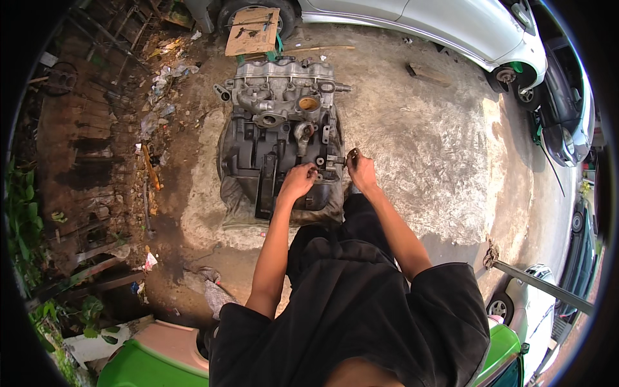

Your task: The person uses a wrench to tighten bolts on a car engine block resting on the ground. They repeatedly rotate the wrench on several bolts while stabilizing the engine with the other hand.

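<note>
A car engine [284,116] lies in front of me, with a silver metal upper part and a black lower housing. My left hand [298,181] rests on its near side with curled fingers, close to a small bracket-like metal part [331,161]. Just right of that part, my right hand [362,171] has its fingers pinched together at the engine's edge. Something small and dark shows at those fingertips, too small to name. What the left fingers grip, if anything, is hidden. A round brownish opening [309,104] faces up on the engine's upper part.
Dark sheeting [242,209] lies under the engine. Cardboard [253,32] leans by a wheel behind it. A silver car [412,26] stands across the far side, and a wooden block [428,74] lies on the concrete. Litter [169,77] lines the left; a green vehicle [155,355] is near me.
</note>
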`<state>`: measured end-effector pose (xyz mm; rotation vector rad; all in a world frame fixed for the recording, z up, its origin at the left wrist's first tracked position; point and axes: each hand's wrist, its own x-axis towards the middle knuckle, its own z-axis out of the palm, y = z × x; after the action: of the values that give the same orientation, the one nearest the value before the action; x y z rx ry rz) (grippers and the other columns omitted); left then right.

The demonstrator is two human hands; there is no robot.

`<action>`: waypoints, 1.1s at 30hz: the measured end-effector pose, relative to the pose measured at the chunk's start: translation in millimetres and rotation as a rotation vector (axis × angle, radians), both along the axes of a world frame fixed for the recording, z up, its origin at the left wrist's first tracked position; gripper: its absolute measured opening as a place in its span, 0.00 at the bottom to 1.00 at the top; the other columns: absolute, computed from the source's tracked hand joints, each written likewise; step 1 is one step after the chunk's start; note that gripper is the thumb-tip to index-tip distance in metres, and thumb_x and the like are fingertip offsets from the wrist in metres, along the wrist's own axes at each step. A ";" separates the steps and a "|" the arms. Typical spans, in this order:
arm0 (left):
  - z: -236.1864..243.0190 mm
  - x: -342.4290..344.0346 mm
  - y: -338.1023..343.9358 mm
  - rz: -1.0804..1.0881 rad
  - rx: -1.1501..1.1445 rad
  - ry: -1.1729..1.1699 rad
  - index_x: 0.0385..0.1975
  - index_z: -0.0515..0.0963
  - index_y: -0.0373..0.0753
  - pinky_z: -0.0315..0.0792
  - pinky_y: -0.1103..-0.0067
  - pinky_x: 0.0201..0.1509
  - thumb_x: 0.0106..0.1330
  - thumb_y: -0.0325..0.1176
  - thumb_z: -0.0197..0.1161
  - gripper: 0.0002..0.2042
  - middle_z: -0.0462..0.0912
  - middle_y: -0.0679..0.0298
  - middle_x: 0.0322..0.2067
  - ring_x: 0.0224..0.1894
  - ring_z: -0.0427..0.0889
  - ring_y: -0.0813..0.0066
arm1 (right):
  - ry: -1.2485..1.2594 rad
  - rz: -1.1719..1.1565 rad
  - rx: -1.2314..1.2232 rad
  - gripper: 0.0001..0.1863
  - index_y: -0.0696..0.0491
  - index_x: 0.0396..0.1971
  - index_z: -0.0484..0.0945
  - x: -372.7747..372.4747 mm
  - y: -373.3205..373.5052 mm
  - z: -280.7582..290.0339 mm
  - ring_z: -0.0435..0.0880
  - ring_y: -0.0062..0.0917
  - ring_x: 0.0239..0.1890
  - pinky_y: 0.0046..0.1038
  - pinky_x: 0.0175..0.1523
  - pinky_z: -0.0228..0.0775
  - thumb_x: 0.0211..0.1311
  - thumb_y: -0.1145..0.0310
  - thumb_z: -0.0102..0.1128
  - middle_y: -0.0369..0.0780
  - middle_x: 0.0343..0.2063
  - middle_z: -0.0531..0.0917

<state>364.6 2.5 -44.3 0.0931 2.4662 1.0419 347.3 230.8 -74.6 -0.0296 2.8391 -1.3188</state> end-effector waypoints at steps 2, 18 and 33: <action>0.8 0.3 0.0 -0.001 -0.001 -0.009 0.49 0.78 0.37 0.75 0.63 0.51 0.72 0.36 0.56 0.13 0.84 0.52 0.45 0.47 0.83 0.52 | -0.005 -0.030 -0.064 0.08 0.58 0.40 0.77 18.2 0.7 -0.9 0.87 0.41 0.30 0.34 0.35 0.76 0.66 0.70 0.57 0.51 0.27 0.84; 0.9 2.8 0.9 -0.004 -0.021 0.028 0.47 0.79 0.38 0.76 0.65 0.52 0.69 0.36 0.57 0.12 0.85 0.54 0.41 0.45 0.84 0.54 | 0.188 0.097 -0.091 0.12 0.57 0.44 0.78 86.6 -13.9 -11.3 0.81 0.45 0.43 0.40 0.49 0.73 0.60 0.75 0.60 0.49 0.39 0.83; -8.8 3.5 -0.7 -0.005 0.012 0.069 0.46 0.79 0.36 0.76 0.64 0.49 0.71 0.35 0.58 0.11 0.84 0.51 0.43 0.45 0.83 0.51 | 0.184 0.313 0.037 0.11 0.60 0.45 0.74 87.4 -12.2 -13.4 0.76 0.48 0.48 0.43 0.54 0.70 0.63 0.74 0.57 0.51 0.41 0.79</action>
<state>368.1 1.8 -53.0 0.1405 2.5200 1.0680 434.7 218.6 -88.0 -0.5980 2.8446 -1.2530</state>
